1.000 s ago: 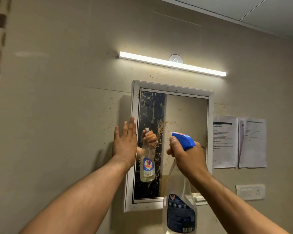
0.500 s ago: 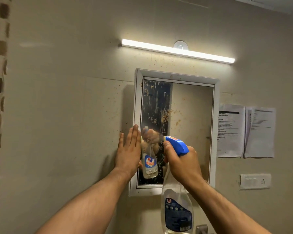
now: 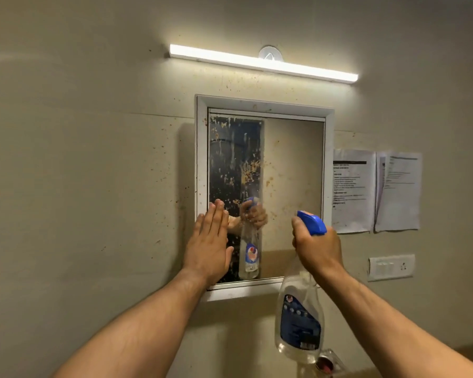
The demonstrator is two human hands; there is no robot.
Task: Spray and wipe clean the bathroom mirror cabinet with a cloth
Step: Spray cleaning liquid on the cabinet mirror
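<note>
A white-framed mirror cabinet [image 3: 328,170] hangs on the beige wall, its glass spattered with brownish stains, thickest on the left half. My left hand [image 3: 209,242] lies flat with straight fingers against the cabinet's lower left frame and glass. My right hand [image 3: 316,245] grips the neck of a clear spray bottle [image 3: 298,320] with a blue trigger head, held in front of the mirror's lower right corner with the nozzle toward the glass. A faint mist shows on the mirror near the bottle's reflection. No cloth is in view.
A lit tube light [image 3: 262,62] is mounted above the cabinet. Two printed paper sheets [image 3: 376,190] are stuck on the wall to the right, with a white switch plate [image 3: 391,267] below them. A metal fixture [image 3: 325,364] shows at the bottom edge. The wall is speckled with stains.
The view has tilted down a little and drawn closer. My right hand with the bottle has shifted right, away from my left hand. The left hand stays pressed on the frame.
</note>
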